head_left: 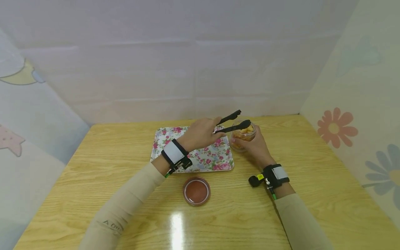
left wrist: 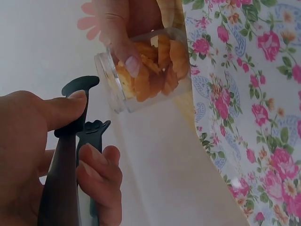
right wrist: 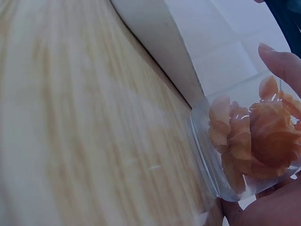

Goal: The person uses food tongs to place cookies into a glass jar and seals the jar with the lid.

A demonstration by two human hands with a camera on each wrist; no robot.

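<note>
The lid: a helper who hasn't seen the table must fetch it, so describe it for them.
On the wooden table, look just in front of the floral tray, between the person's two forearms. The lid lies there alone, round, flat and reddish brown, unlike the clear jar of orange snacks.

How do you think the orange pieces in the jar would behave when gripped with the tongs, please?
The orange pieces look thin and ruffled, so probably light and brittle. They sit loosely piled in the clear jar, so one may shift or slip. The tongs have narrow tips, so a gentle squeeze seems wise.
</note>
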